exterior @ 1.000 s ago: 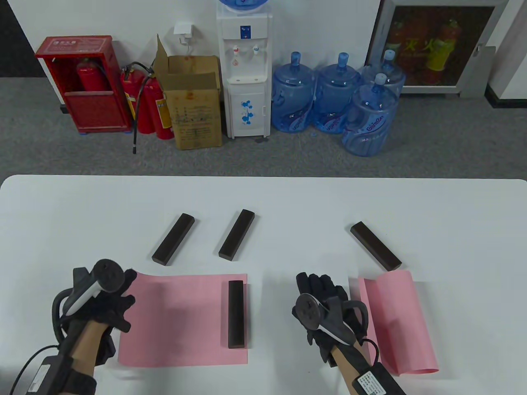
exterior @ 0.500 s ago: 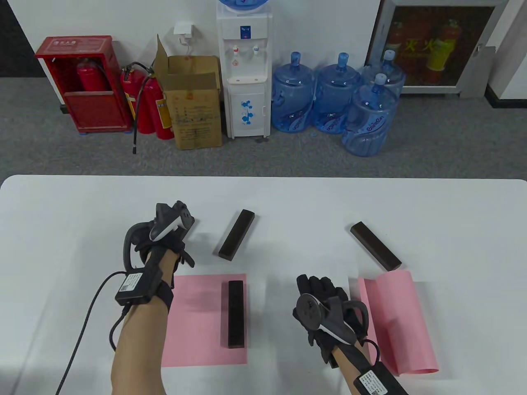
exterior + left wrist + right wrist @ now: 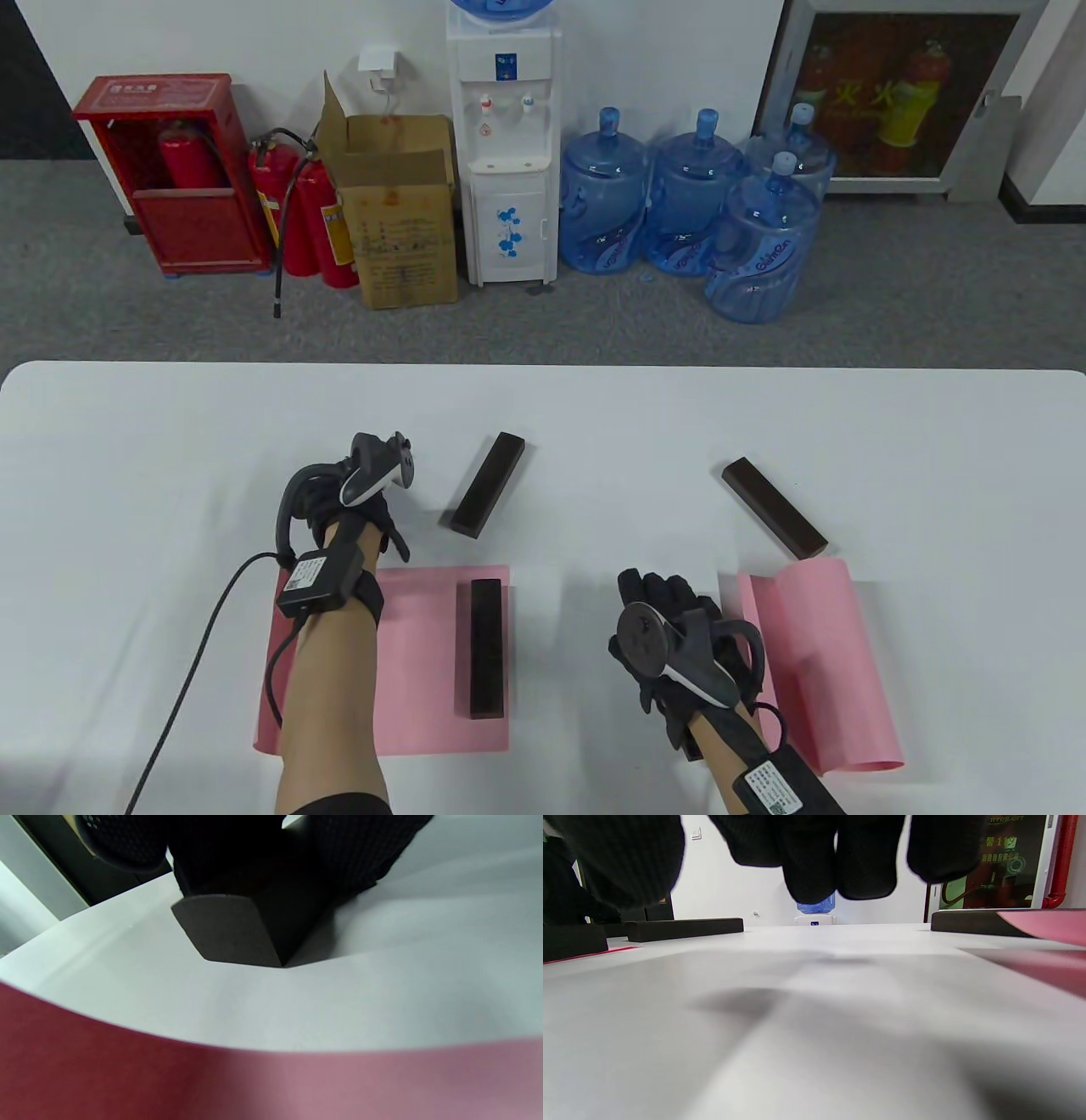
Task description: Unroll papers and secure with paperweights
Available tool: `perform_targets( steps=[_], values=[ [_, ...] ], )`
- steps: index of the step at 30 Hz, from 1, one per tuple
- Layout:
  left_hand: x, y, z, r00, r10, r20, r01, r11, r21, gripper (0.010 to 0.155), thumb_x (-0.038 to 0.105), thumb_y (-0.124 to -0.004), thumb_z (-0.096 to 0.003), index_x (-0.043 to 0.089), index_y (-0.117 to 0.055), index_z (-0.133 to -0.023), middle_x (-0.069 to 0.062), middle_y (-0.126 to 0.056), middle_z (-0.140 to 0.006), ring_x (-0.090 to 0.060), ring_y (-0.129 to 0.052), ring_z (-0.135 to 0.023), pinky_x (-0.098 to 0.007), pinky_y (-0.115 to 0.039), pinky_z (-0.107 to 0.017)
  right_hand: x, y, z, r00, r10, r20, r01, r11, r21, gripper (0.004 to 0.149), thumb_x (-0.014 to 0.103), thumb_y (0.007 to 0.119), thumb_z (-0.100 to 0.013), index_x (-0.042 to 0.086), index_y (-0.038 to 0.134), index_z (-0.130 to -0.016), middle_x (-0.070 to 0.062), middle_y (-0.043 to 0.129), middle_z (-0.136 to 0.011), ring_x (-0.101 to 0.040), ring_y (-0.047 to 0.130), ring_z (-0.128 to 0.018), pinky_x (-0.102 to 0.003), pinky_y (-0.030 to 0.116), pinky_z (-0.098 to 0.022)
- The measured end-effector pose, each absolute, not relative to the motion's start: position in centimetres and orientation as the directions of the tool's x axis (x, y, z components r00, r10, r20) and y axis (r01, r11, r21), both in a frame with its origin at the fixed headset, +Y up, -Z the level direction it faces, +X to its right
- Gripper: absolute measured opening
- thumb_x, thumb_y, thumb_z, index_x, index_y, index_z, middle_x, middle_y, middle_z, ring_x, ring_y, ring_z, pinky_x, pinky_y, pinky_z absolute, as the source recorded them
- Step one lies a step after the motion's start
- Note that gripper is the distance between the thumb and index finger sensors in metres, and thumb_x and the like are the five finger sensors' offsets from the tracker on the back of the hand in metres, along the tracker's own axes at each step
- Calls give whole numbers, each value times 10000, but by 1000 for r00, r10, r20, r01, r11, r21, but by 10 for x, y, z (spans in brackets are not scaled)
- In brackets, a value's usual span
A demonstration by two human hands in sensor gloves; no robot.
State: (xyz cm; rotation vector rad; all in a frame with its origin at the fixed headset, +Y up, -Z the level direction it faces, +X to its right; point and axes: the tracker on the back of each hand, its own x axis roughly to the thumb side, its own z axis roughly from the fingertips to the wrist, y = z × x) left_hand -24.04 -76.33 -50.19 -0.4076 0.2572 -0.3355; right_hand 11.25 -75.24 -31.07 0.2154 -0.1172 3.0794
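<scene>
My left hand (image 3: 361, 509) reaches past the left pink paper (image 3: 416, 662) and grips the leftmost dark paperweight (image 3: 237, 929), which it hides in the table view. The block looks tipped up off the table at its near end. A second paperweight (image 3: 485, 649) lies on that paper's right edge. The paper's left part rises in a curl in the left wrist view (image 3: 127, 1069). My right hand (image 3: 666, 598) rests flat on the table, fingers spread, holding nothing. The right pink paper (image 3: 814, 662) lies beside it with its left edge curled up.
A free paperweight (image 3: 487, 485) lies behind the left paper. Another paperweight (image 3: 774, 508) lies at an angle touching the right paper's far edge. The white table (image 3: 127, 441) ends at the back, with a water cooler, bottles and boxes on the floor beyond.
My left hand let go of the left paper's left edge, reached forward and took hold of the leftmost paperweight. The right hand has stayed almost still.
</scene>
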Motion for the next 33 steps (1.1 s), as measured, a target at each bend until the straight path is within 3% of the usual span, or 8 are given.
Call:
perform_targets(
  steps=[4,10,14,19,26,33],
  values=[
    [-238,-756,-499,921,-345,-180,256,887,-385,799,411,-751,-487,442,-202,-1067,-151,-732,-1050,-313,-950,-747,-556,-712,-593,113,-753,-311,-989,51,139,-61,-996,-70,783,549,776,-349,254,560,-1042,-48,661,-1037,-348,722,-971,-591,640,-665],
    [-249,-700,-470,971,-150,-184,102,963,-248,696,444,-698,-503,638,-259,-1007,-162,-712,-1039,-286,-953,-696,-547,-729,-564,113,-753,-312,-989,58,139,-68,-995,-70,785,550,775,-350,251,559,-1043,-49,662,-1036,-350,725,-968,-590,643,-664],
    [-261,-667,-436,986,-67,-151,40,984,-176,578,459,-685,-506,619,-460,-1014,-187,-730,-1012,-265,-977,-649,-536,-756,-554,113,-754,-312,-986,72,148,-83,-994,-69,790,551,772,-350,246,551,-1044,-52,663,-1033,-352,731,-963,-589,647,-661],
    [-272,-645,-384,995,-18,-97,6,992,-123,571,451,-704,-502,561,-520,-1031,-231,-762,-975,-268,-1013,-628,-542,-780,-581,110,-754,-312,-981,88,173,-99,-993,-60,793,553,769,-351,240,547,-1045,-56,665,-1031,-355,735,-958,-588,650,-658],
    [-276,-661,-331,998,-42,-56,34,991,-132,581,499,-751,-473,519,-594,-1032,-231,-849,-901,-252,-1053,-544,-526,-818,-545,107,-753,-310,-977,99,189,-113,-991,-66,792,553,768,-353,236,547,-1044,-59,669,-1027,-359,739,-953,-592,644,-661],
    [-287,-699,-313,989,-136,-58,119,966,-228,578,522,-750,-462,535,-611,-1022,-207,-873,-892,-244,-1050,-528,-527,-810,-542,110,-756,-311,-979,105,177,-115,-992,-49,790,552,767,-353,236,549,-1044,-59,670,-1028,-359,737,-955,-599,625,-671]
  ],
)
